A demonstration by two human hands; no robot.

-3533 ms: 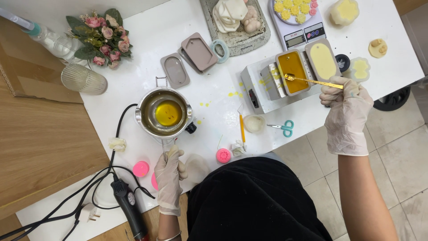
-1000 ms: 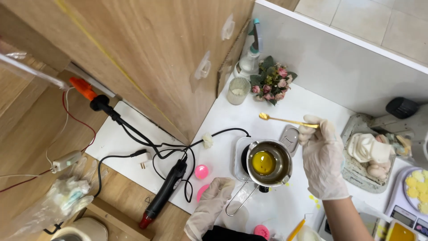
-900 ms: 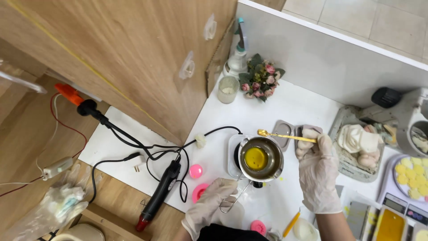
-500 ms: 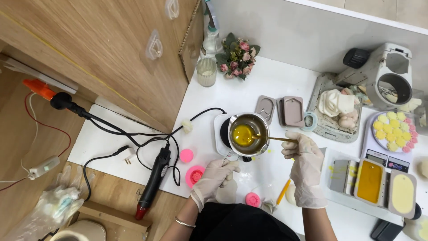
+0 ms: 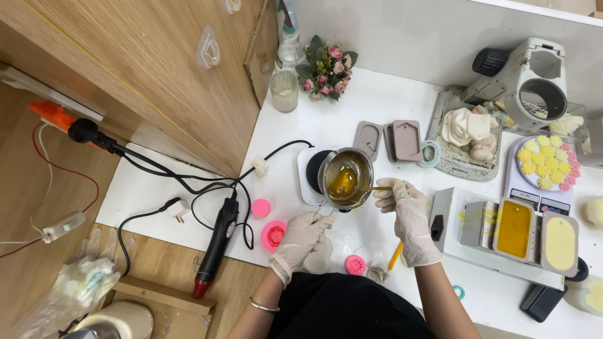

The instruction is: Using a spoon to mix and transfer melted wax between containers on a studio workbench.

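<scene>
A small steel pot (image 5: 361,164) of melted yellow liquid sits on a white hot plate (image 5: 308,176) near the middle of the white table. My gloved right hand (image 5: 405,210) grips a thin yellow spoon (image 5: 370,188) whose bowl dips into the liquid. My gloved left hand (image 5: 303,237) closes around the pot's wire handle at the front-left of the pot.
A black heat gun (image 5: 217,238) with tangled cables lies left of the pot. Pink moulds (image 5: 274,236) sit near my left hand. Grey silicone moulds (image 5: 407,140), a scale with yellow pieces (image 5: 543,164), filled moulds (image 5: 514,229), a flower bunch (image 5: 326,69) and a glass (image 5: 284,91) surround the pot.
My right hand carried the spoon from the filled moulds at the right over to the pot and lowered it into the liquid. The head view swung and settled over the table.
</scene>
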